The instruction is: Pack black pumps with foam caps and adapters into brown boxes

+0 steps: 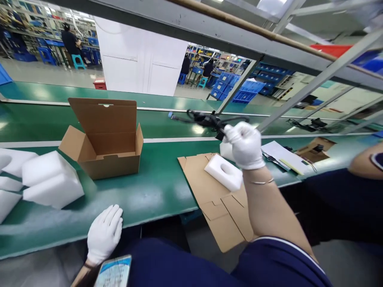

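Observation:
My right hand [245, 144], in a white glove, is closed around a bundle of black cable [206, 119] with a small blue tip, held up above the bench. Below it, a white foam block [214, 172] with an oval hole lies on a flat sheet of brown cardboard [206, 199]. My left hand [104, 233], also gloved, rests at the bench's front edge with its fingers stretched out and holds nothing. Beyond it stands an open brown cardboard box [116, 167], its lid raised and side flaps spread.
Several white foam pieces [56, 179] lie at the left on the green bench [158, 187]. Papers [284, 157] and another open carton [326, 145] are at the right, near a co-worker's arm [363, 159]. A slanted metal post [299, 95] rises behind my right hand.

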`<state>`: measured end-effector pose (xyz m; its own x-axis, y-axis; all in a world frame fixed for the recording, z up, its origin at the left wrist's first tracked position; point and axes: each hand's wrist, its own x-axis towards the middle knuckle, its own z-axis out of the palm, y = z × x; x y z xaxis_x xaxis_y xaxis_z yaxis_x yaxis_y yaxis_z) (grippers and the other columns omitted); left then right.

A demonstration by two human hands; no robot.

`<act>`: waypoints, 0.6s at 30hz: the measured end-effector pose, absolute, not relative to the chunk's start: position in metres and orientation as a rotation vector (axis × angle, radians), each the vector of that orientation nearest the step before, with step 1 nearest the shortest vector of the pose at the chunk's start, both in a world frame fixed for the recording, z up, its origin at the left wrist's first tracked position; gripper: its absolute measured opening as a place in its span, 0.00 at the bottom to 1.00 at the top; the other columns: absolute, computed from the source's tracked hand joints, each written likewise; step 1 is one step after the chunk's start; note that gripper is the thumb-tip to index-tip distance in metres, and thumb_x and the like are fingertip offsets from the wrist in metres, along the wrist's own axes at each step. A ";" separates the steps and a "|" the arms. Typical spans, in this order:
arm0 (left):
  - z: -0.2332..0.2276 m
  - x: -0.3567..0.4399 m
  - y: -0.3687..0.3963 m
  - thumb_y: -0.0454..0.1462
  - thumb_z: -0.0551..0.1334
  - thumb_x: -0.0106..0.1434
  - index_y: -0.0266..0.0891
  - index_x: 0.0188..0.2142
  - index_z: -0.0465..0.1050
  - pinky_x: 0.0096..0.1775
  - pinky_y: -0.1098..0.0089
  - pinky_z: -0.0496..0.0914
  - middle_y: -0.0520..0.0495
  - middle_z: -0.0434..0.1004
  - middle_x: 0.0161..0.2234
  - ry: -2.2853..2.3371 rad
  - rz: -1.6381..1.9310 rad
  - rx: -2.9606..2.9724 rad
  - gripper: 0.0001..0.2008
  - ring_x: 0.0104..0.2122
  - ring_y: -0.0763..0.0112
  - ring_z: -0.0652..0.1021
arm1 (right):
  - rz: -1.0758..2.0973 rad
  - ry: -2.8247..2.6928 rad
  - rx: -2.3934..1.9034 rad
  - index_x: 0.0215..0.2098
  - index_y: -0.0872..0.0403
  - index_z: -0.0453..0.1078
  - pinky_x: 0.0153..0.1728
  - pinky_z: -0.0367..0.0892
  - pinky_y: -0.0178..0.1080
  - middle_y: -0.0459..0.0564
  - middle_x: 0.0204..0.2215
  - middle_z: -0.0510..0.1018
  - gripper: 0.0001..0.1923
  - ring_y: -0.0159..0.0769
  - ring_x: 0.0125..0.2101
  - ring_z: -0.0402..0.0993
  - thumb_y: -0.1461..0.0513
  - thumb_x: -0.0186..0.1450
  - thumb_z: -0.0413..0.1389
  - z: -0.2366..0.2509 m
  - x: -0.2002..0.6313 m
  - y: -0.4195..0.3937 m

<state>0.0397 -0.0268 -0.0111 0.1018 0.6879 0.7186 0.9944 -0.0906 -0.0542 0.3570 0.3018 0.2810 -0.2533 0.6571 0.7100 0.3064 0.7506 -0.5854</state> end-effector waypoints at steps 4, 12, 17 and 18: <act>-0.007 0.040 -0.028 0.31 0.61 0.71 0.31 0.49 0.76 0.50 0.53 0.73 0.35 0.83 0.47 -1.628 -0.741 -1.841 0.09 0.46 0.49 0.82 | 0.192 -2.155 -0.774 0.18 0.49 0.50 0.33 0.68 0.39 0.41 0.16 0.59 0.31 0.31 0.20 0.58 0.49 0.72 0.57 0.198 0.367 0.260; -0.010 0.037 -0.028 0.32 0.60 0.71 0.33 0.49 0.76 0.50 0.54 0.74 0.37 0.83 0.47 -1.625 -0.732 -1.857 0.10 0.47 0.50 0.82 | 0.124 -2.682 -0.969 0.23 0.52 0.70 0.46 0.72 0.43 0.54 0.31 0.77 0.21 0.41 0.36 0.75 0.51 0.71 0.57 0.084 0.375 0.209; -0.021 0.035 -0.029 0.32 0.59 0.71 0.34 0.50 0.76 0.51 0.53 0.73 0.37 0.83 0.48 -1.661 -0.729 -1.861 0.11 0.48 0.49 0.81 | 0.481 -3.015 -1.112 0.23 0.54 0.74 0.55 0.71 0.50 0.61 0.72 0.62 0.18 0.59 0.66 0.66 0.52 0.64 0.66 0.086 0.384 0.182; -0.022 0.037 -0.028 0.34 0.59 0.71 0.35 0.50 0.76 0.51 0.52 0.73 0.38 0.83 0.48 -1.691 -0.735 -1.856 0.11 0.49 0.49 0.81 | 0.571 -3.023 -1.132 0.23 0.54 0.75 0.56 0.71 0.49 0.60 0.72 0.61 0.18 0.59 0.67 0.65 0.51 0.64 0.66 0.095 0.386 0.180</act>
